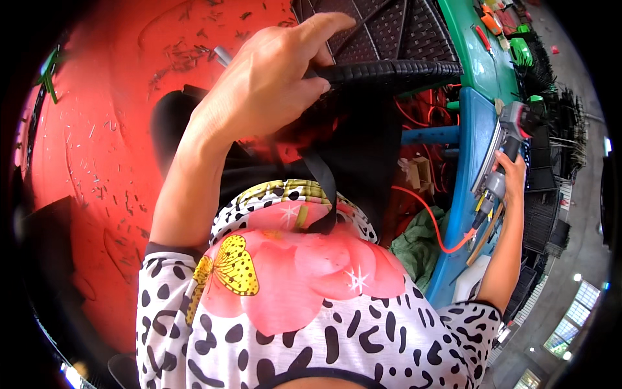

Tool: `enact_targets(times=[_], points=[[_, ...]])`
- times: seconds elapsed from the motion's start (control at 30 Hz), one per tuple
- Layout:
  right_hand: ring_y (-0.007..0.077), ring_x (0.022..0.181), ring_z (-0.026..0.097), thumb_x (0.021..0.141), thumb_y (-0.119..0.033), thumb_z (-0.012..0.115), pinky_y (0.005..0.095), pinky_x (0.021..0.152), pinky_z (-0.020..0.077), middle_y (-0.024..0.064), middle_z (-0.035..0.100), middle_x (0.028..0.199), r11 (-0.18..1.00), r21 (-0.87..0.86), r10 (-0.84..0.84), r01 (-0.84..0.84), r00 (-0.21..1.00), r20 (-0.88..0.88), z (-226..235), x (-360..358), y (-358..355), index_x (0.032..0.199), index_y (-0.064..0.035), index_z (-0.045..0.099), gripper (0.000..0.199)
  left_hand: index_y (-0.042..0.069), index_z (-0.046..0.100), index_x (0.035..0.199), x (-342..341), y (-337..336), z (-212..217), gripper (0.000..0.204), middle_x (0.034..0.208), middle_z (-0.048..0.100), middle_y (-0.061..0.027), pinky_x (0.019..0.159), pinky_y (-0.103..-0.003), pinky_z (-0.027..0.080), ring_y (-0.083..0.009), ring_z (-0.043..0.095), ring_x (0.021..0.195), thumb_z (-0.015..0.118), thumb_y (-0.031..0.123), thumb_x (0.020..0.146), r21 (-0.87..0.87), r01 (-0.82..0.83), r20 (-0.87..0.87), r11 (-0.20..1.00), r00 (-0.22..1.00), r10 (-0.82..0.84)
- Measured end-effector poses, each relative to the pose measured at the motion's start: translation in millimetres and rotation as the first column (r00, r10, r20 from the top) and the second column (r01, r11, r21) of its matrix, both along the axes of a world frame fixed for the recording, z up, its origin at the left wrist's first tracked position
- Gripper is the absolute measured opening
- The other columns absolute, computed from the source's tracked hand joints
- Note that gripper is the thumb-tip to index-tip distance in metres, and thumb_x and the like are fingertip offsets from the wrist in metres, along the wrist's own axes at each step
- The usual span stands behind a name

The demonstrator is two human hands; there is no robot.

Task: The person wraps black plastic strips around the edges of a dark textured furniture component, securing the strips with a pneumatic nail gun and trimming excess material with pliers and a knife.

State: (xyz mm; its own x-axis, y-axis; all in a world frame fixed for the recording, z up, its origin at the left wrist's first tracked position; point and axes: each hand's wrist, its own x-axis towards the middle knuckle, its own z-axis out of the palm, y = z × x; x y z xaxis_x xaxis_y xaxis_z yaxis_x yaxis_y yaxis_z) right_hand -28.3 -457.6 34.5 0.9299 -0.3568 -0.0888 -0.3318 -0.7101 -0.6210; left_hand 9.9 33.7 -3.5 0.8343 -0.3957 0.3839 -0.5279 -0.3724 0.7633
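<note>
Left hand: left hand [272, 78] at 12 o'clock, fingers curled shut around the black woven rim [389, 70], forefinger stretched out along the top of it.
Right hand: right hand [512, 172] at 3 o'clock, closed around the grip of a grey power tool [508, 139] that lies on the blue counter [473, 129].
Held piece: black woven wicker panel [389, 29] with the thick braided rim, lifted close to the body between 12 and 1 o'clock; a black strap [321, 181] hangs from it down toward the lap.
Tool line: orange hose [424, 211] runs from the tool's lower end across toward 4 o'clock.
Surroundings: red floor [97, 142] at 9 o'clock, strewn with short dark clippings; green cloth [418, 243] at 4 o'clock; green counter [483, 65] at 1 o'clock carrying small hand tools; stacks of black woven pieces [551, 194] at 3 o'clock.
Clothing: spotted white top with a pink flower and yellow butterfly [227, 266] at 6 o'clock.
Step in hand (judged): the rim is steadied by one hand while the other takes up the tool.
Next move calls for (judged): lifting the tool off the blue counter and bringing its nose to the rim beside the left fingers, with the hose kept clear of the strap.
</note>
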Motion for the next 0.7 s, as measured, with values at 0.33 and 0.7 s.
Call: enact_targets(times=[0.33,0.7], points=[[0.0170,0.052,0.056,0.061,-0.016,0.071,0.0273,0.053,0.0446,0.0088,0.053,0.062,0.729,0.569,0.475,-0.381,0.880,-0.019,77.8,-60.5,191.0,0.094,0.0093,0.054,0.045,-0.011,0.026,0.137,5.4,0.3,-7.1,0.079,0.087,0.061,-0.0240,0.068,-0.043,0.049,-0.0404,0.060,0.078,0.062,-0.004,0.068,-0.060,0.135,0.102,0.989,0.986,-0.128],[0.0144,0.056,0.056,0.053,-0.005,0.067,0.0246,0.052,0.0434,0.0083,0.057,0.065,0.754,0.598,0.474,-0.271,0.855,-0.211,91.4,-42.7,239.1,0.068,0.0019,0.057,0.020,-0.006,0.050,0.105,3.0,-15.5,-8.5,0.041,0.071,0.059,-0.0247,0.065,-0.048,0.047,-0.0433,0.059,0.074,0.058,-0.004,0.065,-0.070,-0.043,0.244,0.997,0.968,0.058]])
